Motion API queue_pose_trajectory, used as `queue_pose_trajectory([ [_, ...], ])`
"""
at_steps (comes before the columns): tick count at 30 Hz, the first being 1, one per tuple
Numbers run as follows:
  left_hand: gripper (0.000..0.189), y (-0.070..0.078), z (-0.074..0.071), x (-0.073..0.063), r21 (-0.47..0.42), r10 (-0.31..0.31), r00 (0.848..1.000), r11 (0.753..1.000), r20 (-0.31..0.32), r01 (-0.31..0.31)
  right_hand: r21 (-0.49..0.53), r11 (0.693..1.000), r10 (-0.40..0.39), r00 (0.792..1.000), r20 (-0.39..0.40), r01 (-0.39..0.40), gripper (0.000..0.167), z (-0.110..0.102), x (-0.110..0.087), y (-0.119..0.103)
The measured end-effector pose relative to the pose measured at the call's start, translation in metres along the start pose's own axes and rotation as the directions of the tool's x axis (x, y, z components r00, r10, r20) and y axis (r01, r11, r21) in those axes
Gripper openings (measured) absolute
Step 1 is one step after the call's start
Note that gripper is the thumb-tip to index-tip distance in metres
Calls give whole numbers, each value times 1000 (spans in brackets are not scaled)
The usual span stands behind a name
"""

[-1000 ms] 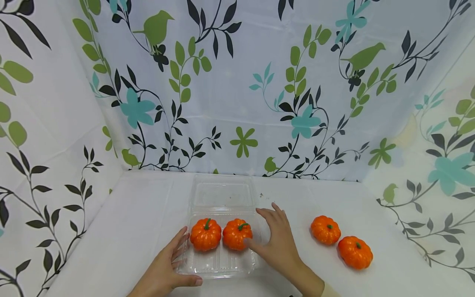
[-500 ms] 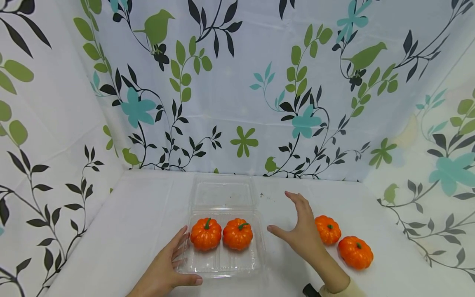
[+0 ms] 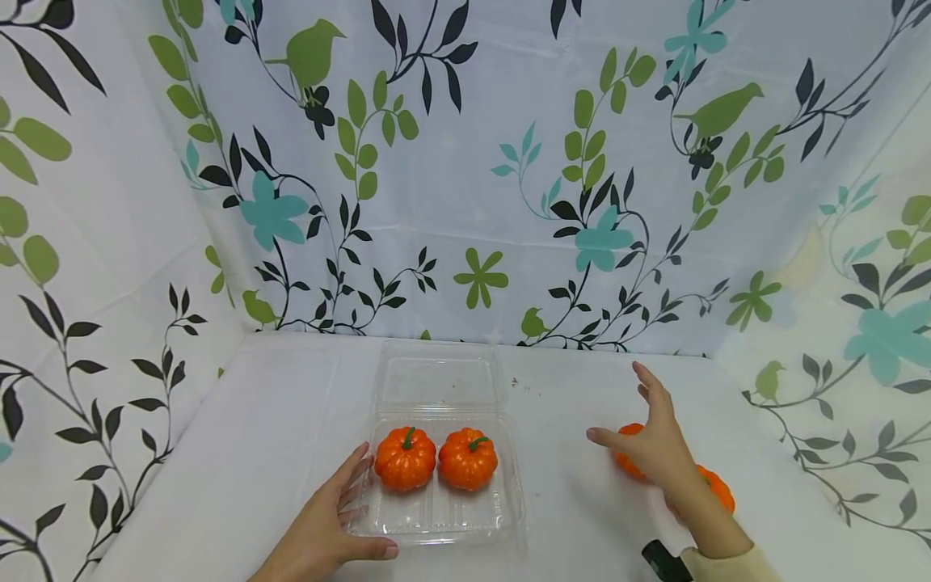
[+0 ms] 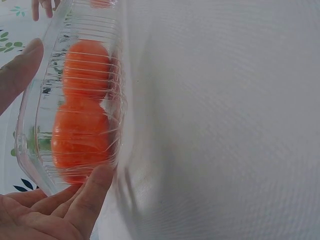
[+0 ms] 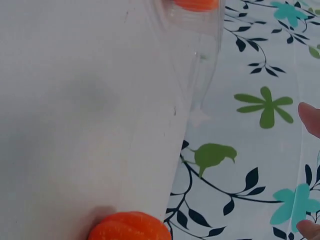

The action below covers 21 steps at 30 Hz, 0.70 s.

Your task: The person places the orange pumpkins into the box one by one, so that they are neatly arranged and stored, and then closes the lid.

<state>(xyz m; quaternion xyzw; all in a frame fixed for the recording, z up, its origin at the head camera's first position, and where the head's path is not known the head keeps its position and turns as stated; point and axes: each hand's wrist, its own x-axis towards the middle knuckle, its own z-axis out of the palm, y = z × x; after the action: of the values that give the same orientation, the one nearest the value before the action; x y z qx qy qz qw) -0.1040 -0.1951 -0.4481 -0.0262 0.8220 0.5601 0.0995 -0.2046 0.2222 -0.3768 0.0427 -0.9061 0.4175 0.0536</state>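
A clear plastic clamshell container stands with its lid folded back, holding two small orange pumpkins, the left pumpkin beside the right pumpkin. My left hand grips its near left corner, fingers along the left wall and thumb at the front edge. The left wrist view shows a fingertip against the ribbed wall. My right hand, thumb and fingers spread wide, hovers over a loose pumpkin and partly hides it. Another loose pumpkin shows from behind the right forearm.
The container's lid lies toward the back of the white table. Behind stands a cloth printed with leaves, birds and flowers, which continues along both sides. A black object sits at the right wrist.
My right hand has moved away from the container's right pumpkin, rightward to the loose pumpkins, its fingers spread. The left hand and the container have stayed in place.
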Motion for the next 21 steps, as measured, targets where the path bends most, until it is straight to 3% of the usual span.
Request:
queue_pose_trajectory([
  [5, 133, 0, 0, 0, -3, -15, 1000, 1000, -4, 15, 12, 999, 51, 998, 45, -52, 129, -19, 4, 15],
  [11, 132, -1, 0, 1, 3, 14, 1000, 1000, 9, -14, -40, 998, 61, 988, 142, -56, 128, -34, 8, 37],
  [21, 133, 1, 1, 1, -2, -28, 1000, 1000, -3, 28, -80, 992, 119, 945, 304, -99, 120, -47, 14, 63],
])
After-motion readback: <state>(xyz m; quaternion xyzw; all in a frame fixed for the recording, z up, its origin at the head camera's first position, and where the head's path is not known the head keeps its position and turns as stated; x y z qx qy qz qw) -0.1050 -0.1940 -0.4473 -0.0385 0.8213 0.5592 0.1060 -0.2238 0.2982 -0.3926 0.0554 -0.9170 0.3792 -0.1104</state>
